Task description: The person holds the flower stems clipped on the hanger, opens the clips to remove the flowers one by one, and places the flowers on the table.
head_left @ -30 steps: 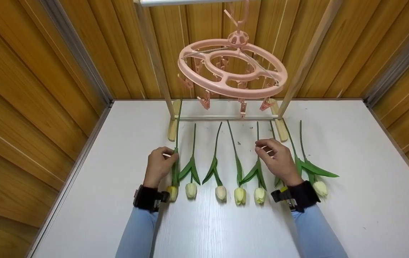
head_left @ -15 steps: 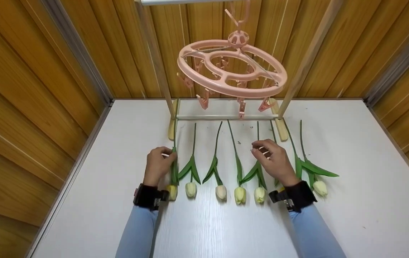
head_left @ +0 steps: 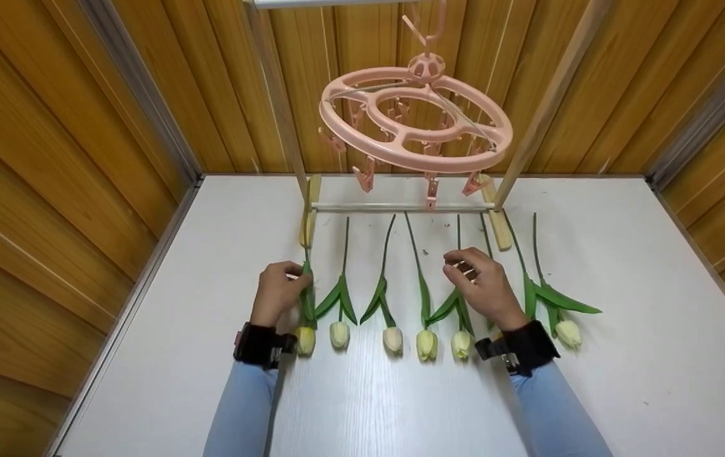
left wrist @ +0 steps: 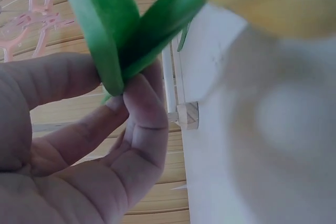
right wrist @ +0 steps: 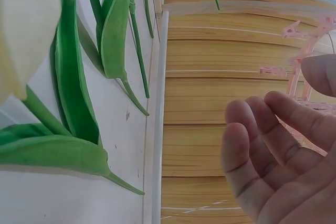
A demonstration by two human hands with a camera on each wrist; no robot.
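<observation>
Several artificial tulips lie in a row on the white table [head_left: 623,266], buds toward me. My left hand [head_left: 301,274] pinches the leftmost tulip [head_left: 305,341], a yellow one, at its green leaves [left wrist: 113,30]; thumb and fingers close round them in the left wrist view. My right hand [head_left: 459,263] hovers with loosely curled fingers [right wrist: 262,140] over the stem of the fifth tulip [head_left: 461,344] and holds nothing. A pink round clip hanger [head_left: 416,120] hangs above the far ends of the stems.
The hanger hangs from a wooden rack whose feet and lower bar [head_left: 400,206] stand at the table's back. Wooden walls close in the table on three sides. A cream tulip [head_left: 567,333] lies farthest right; bare white surface spreads left, right and near me.
The leftmost tulip's stem, which reached past the rack's left foot, now ends short of it in my left hand's grip. My right hand has drifted slightly left.
</observation>
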